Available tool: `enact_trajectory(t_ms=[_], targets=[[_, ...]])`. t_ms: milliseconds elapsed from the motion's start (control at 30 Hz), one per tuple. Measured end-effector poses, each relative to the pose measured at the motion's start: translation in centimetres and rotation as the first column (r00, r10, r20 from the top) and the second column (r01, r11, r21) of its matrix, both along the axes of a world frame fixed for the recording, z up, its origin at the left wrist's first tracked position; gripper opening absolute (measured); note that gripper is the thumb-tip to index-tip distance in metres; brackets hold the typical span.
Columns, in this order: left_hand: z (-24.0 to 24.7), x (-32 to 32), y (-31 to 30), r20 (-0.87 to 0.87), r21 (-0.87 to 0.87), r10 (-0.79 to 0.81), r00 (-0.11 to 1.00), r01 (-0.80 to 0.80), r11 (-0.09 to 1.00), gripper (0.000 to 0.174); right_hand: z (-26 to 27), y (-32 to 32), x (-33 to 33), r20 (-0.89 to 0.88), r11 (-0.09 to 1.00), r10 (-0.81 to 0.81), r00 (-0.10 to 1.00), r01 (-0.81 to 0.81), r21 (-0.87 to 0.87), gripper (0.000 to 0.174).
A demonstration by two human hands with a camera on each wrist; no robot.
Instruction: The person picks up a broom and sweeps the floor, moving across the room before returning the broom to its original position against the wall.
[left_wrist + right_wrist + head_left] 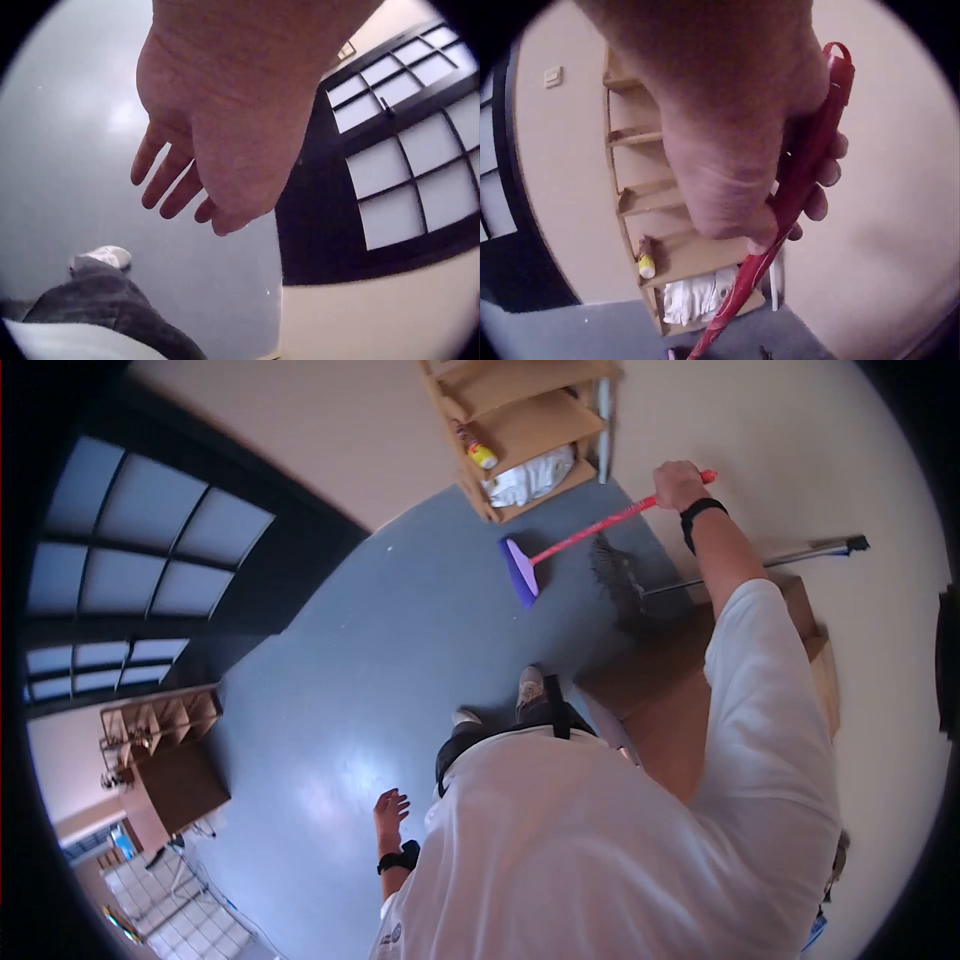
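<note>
My right hand (680,485) grips the red handle of a broom (590,532) near its top end, fingers wrapped round it. In the right wrist view the thumb lies along the red handle (742,289), and a hanging loop shows at its tip. The purple broom head (519,572) is down at the grey floor, in front of the wooden shelf. My left hand (391,812) hangs at my side, holding nothing. Its fingers are loosely extended in the left wrist view, where the hand (225,127) is over the floor.
A wooden shelf (535,430) stands against the wall with a yellow-labelled bottle (482,456) and white cloth (530,478). A grey-handled tool (760,563) with dark bristles (618,580) leans beside a brown cabinet (650,670). Dark-framed doors (150,520) are at left.
</note>
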State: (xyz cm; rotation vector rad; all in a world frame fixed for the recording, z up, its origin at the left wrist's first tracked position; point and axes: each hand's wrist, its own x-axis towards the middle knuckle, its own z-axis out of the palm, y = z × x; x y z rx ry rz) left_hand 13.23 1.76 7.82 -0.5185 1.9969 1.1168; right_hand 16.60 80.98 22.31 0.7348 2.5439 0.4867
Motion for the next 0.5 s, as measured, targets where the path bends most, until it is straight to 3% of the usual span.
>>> enact_trajectory(t_ms=[133,200,233,333,433,500], targets=[[-1.0,-3.3,0.1,0.094,-0.056,-0.080,0.992,0.085,0.995,0.032,0.5,2.5,0.3,-0.044,0.996,-0.059,0.997,0.062,0.059,0.016],[-0.9,-4.9,1.1,0.165,-0.097,-0.088,0.982,0.105,0.990,0.035,1.7,2.4,0.1,-0.053,0.995,0.062,0.997,-0.057,0.081,0.012],[-1.1,-5.7,1.6,0.198,-0.083,-0.081,0.977,0.099,0.992,0.034,2.1,2.3,0.2,-0.050,0.996,0.043,0.998,-0.039,0.083,0.012],[-2.2,-8.2,3.6,0.213,-0.083,-0.145,0.966,0.166,0.983,0.034,4.2,0.9,0.2,0.040,0.984,0.147,0.988,-0.150,0.091,0.008],[-3.1,-11.3,6.3,0.217,-0.028,-0.205,0.954,0.216,0.976,0.033,6.0,0.4,0.6,0.022,0.967,0.237,0.971,-0.238,0.090,0.007],[-3.6,-14.4,8.3,0.167,0.022,-0.384,0.908,0.385,0.922,0.031,6.3,0.3,-0.1,0.043,0.957,0.264,0.964,-0.267,0.114,0.004]])
